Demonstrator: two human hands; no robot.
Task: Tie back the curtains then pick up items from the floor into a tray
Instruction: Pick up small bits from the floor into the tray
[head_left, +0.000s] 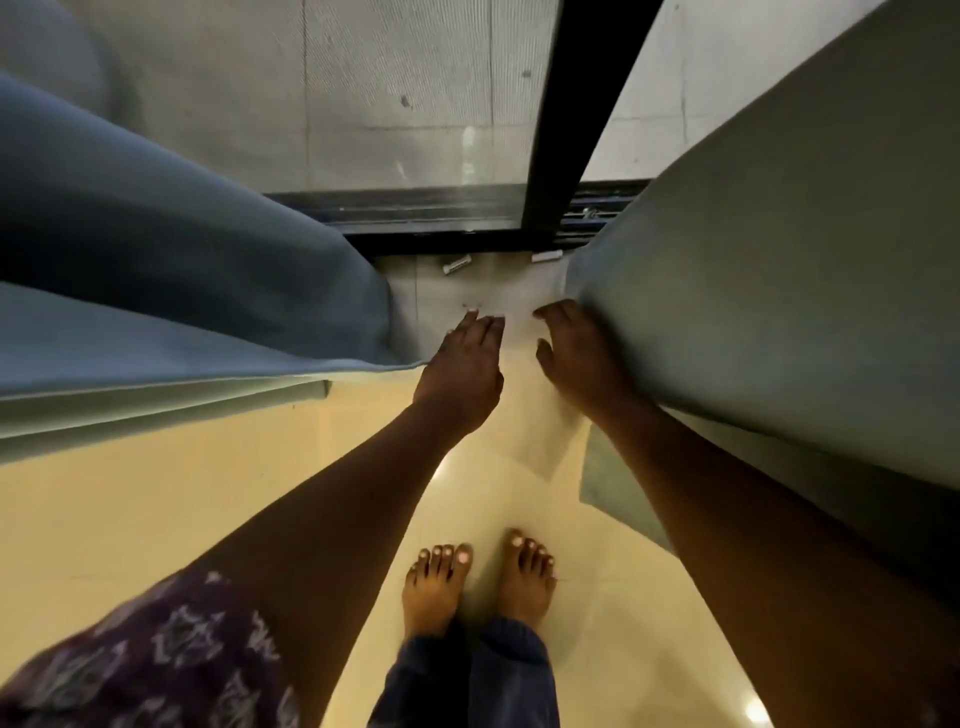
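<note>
The task looks barely begun; both curtains hang loose, the left curtain (182, 270) pushed aside and the right curtain (779, 260) untied; the right hand (582, 358) rests its spread fingers against that curtain's edge, its grip not closed on the cloth; the left hand (462, 374) reaches forward, fingers straight, holding nothing; two small white items (457, 266) lie on the floor (156, 509) by the door track (415, 208), not yet collected; no tray is in view.
</note>
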